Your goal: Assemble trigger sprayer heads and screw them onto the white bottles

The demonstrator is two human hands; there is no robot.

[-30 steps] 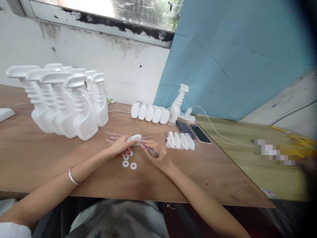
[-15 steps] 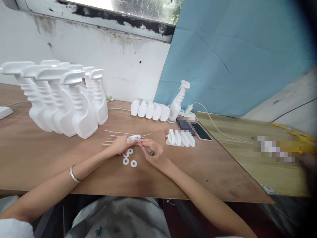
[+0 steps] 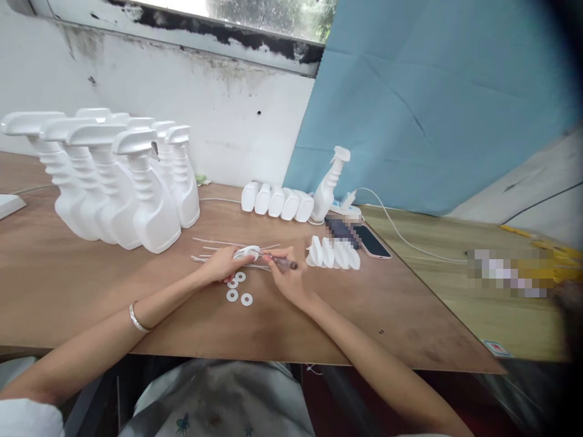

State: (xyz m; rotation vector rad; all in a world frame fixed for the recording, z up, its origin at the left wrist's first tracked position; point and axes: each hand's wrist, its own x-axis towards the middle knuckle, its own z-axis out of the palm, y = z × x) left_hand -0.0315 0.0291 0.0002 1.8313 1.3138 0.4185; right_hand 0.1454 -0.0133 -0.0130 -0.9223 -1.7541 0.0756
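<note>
The part (image 3: pixel 248 251), white and of unclear shape at this size, is just left of the frame's centre, slightly below mid-height. The left hand (image 3: pixel 221 265) grips it by its left end, thumb on top. The right hand (image 3: pixel 291 282) is closed around the dark handle of a tool (image 3: pixel 286 263). The shaft reaches left to the part; whether its tip is in contact cannot be told.

Change: half a second ago the handle sloped down toward the lower right; it now lies nearly level, and the right hand has turned with it. The left grip is unchanged. Judgement: the part is being steadied while the tool is applied at a flatter angle.

Adjacent items: thin tubes (image 3: pixel 204 241) lie behind and beneath the hands. Four washers (image 3: pixel 232 300) lie below the left fingers, at lower centre.

Outer items: a row of white shells (image 3: pixel 327 255) stands right of centre, near a phone (image 3: pixel 374 241). Flat-lying bottles (image 3: pixel 276 203) line the wall at upper centre, beside one upright bottle (image 3: pixel 323 195). Capped bottles (image 3: pixel 155 224) stand grouped at left.
</note>
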